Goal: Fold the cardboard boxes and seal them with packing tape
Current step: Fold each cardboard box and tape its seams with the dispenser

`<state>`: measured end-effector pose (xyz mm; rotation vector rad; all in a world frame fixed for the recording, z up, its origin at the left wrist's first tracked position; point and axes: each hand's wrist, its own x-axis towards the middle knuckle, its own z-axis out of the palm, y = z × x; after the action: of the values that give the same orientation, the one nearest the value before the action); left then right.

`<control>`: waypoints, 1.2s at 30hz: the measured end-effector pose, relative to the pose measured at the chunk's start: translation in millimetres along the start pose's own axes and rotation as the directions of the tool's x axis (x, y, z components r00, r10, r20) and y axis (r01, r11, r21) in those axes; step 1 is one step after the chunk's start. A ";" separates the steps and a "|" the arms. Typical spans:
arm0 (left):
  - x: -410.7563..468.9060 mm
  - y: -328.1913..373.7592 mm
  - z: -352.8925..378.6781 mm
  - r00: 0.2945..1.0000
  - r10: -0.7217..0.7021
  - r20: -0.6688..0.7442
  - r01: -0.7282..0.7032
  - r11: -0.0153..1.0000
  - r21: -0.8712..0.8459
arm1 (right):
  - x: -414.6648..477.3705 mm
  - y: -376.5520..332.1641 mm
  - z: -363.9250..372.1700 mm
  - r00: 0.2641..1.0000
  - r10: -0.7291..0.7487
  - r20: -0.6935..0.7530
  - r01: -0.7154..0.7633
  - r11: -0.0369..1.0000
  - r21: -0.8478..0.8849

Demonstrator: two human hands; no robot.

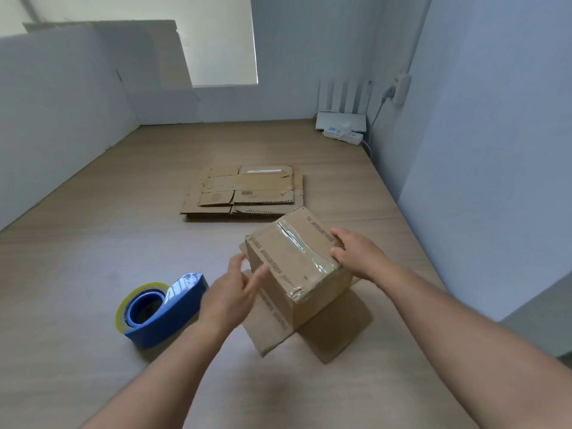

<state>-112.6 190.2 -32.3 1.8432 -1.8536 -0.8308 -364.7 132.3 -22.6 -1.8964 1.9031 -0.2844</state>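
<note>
The cardboard box sits on the table, close to the person and a little to the right. It is brown and leans over a bit. Its top is shut, so what is inside cannot be seen. A strip of clear tape runs across the top and down over the near edge. The tape looks shiny and wrinkly. Small dark print runs along the top and the side. At the bottom, the flaps are open and spread out flat on the table.

The right hand holds the box at its right top edge, with the fingers curled over it. The left hand is loose, with its fingers spread, just beside the left side of the box. It is blurry, so it is hard to tell if it touches the box.

A blue tape dispenser with a roll of tape lies on the table to the left of the left hand. Farther back is a stack of flat cardboard. In the far right corner are a white router and a power strip.
</note>
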 end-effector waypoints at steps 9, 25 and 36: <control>77.7 19.4 4.6 0.999 -0.008 0.042 0.002 0.991 0.132 | -5.7 10.3 5.0 1.000 -0.005 -0.006 0.005 1.000 0.019; 40.2 36.9 37.8 0.952 -0.287 0.106 0.286 0.958 0.026 | -17.2 14.7 11.2 0.975 0.181 -0.128 -0.184 0.983 -0.009; -0.4 -10.1 2.0 0.992 -0.055 0.110 0.031 0.977 0.211 | 16.3 -21.1 21.4 0.932 0.336 -0.137 -0.343 0.939 -0.030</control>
<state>-106.3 191.3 -40.3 2.0059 -2.0476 -0.7982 -335.7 118.8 -34.8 -1.5732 2.3043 -0.2551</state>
